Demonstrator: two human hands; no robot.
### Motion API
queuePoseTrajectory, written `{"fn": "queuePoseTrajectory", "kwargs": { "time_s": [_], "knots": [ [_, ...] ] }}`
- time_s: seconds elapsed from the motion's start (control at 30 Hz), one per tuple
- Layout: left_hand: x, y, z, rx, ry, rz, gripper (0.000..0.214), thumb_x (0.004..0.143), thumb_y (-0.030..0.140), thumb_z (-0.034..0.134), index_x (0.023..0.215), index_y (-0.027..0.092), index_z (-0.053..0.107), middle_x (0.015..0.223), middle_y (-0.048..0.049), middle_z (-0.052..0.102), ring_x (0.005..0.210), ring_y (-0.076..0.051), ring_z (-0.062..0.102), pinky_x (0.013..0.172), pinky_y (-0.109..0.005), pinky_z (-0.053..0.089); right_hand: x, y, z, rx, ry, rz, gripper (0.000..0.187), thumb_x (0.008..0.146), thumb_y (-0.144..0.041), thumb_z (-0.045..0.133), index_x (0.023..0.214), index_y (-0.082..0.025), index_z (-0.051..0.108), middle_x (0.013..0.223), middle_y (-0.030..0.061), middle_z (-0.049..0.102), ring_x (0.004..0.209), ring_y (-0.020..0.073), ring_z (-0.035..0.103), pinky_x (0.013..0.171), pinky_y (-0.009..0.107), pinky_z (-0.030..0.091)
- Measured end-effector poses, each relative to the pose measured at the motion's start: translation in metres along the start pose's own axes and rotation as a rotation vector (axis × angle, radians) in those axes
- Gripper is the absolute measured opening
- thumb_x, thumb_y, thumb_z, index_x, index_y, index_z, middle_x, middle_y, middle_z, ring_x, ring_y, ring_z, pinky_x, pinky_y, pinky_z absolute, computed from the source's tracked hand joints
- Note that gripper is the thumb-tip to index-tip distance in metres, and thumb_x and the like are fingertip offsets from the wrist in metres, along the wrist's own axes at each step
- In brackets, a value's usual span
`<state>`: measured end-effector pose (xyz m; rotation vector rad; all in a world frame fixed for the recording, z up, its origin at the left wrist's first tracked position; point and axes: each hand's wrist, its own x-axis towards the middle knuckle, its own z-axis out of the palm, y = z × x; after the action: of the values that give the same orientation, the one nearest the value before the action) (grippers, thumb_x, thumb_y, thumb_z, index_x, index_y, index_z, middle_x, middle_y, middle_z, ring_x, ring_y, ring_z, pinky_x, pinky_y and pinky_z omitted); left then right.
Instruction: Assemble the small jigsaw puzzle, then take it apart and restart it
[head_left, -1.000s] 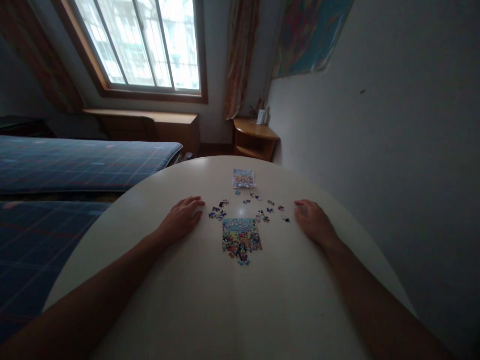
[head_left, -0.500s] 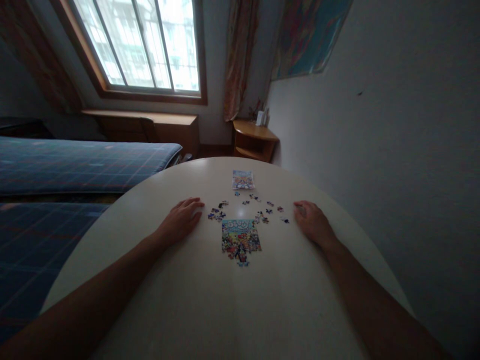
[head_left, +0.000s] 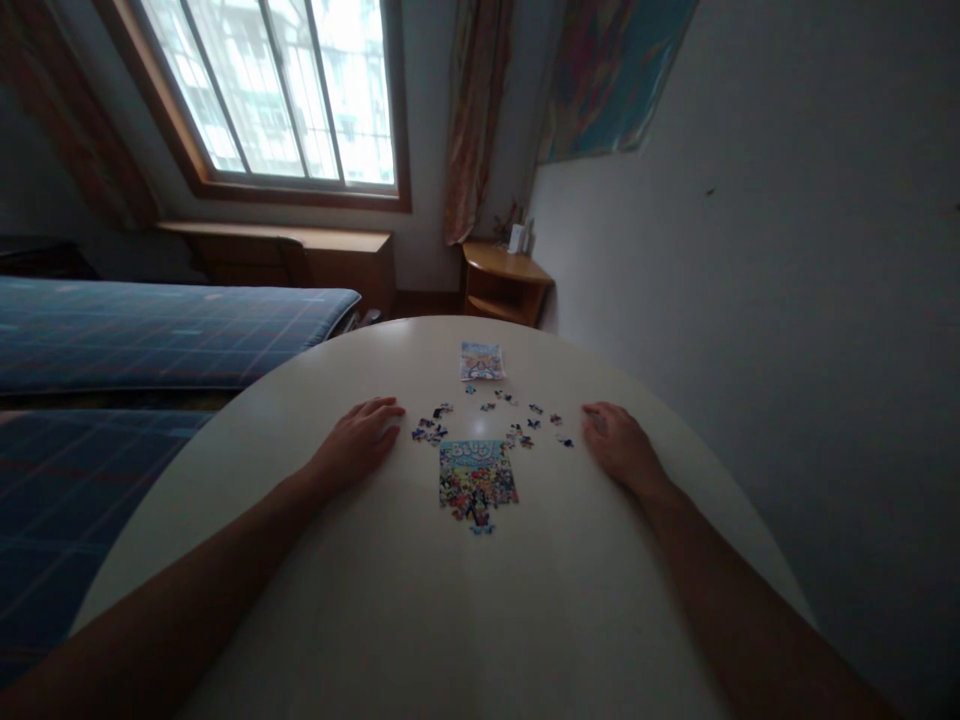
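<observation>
Between my hands lies a partly joined jigsaw puzzle (head_left: 478, 475), colourful, with large letters along its top and a ragged lower edge. My left hand (head_left: 363, 438) rests on the white table to the left, fingers stretched out and holding nothing. Just beside its fingertips is a small group of loose puzzle pieces (head_left: 429, 432). My right hand (head_left: 619, 443) lies on the table at the right, empty, its fingers loosely extended. Nearest to it is a dark puzzle piece (head_left: 565, 441). More loose pieces (head_left: 519, 437) are scattered above the puzzle's right corner.
A small printed picture sheet or packet (head_left: 481, 361) lies beyond the pieces on the round white table (head_left: 480, 620). A bed with a plaid mattress (head_left: 172, 335) stands to the left. The wall (head_left: 795, 300) is on the right, and a wooden corner shelf (head_left: 508, 265) stands behind.
The view has shifted very slightly, so everything sits a little further left. Both hands and the puzzle pieces stay where they were on the table.
</observation>
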<state>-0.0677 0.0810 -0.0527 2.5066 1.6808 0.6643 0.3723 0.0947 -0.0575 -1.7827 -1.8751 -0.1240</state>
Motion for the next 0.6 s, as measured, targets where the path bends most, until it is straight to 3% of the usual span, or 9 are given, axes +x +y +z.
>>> {"fn": "queuePoseTrajectory", "kwargs": {
  "time_s": [0.6],
  "knots": [
    [0.0004,-0.0029,0.0018,-0.005,0.009,0.014,0.039,0.094,0.036,0.040,0.122,0.020,0.062,0.140,-0.0107,0.057,0.130,-0.028,0.051,0.112,-0.047,0.040,0.0009,-0.0002,-0.0004,-0.005,-0.015,-0.003,0.036,0.090,-0.029,0.048,0.115,-0.013,0.068,0.123,0.0169,0.066,0.118,0.0298,0.059,0.108,0.045,0.043]
  ]
}}
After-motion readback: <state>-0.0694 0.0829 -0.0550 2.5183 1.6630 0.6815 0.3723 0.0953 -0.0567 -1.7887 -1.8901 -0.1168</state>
